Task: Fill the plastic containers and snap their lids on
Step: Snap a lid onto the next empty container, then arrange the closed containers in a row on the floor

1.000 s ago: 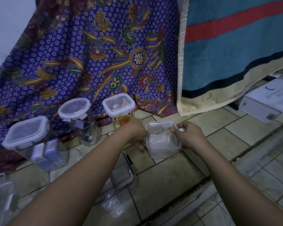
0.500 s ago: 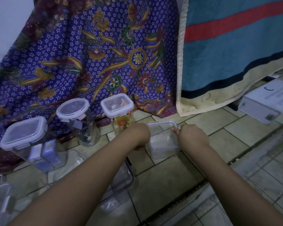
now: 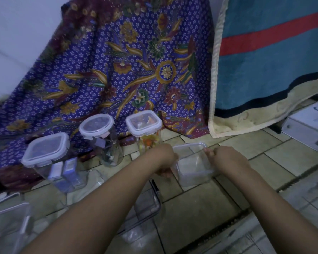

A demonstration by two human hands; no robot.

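A small clear square container (image 3: 192,166) stands on the tiled floor, lidless and seemingly empty. My left hand (image 3: 165,160) grips its left side and my right hand (image 3: 226,159) grips its right rim, fingers curled over the edge. Behind it to the left stand three lidded containers: a square one with orange and yellow contents (image 3: 145,129), a round one (image 3: 101,138), and a larger square one holding pale blue packets (image 3: 50,156).
More clear lidless containers lie under my left forearm (image 3: 147,204) and at the lower left (image 3: 6,228). A purple floral cloth (image 3: 117,70) and a teal towel (image 3: 273,61) hang behind. A white box (image 3: 308,125) sits at the right. A step edge runs across the lower right.
Both hands have lowered the small container slightly toward the floor and kept their hold on its sides; the view has shifted a little.
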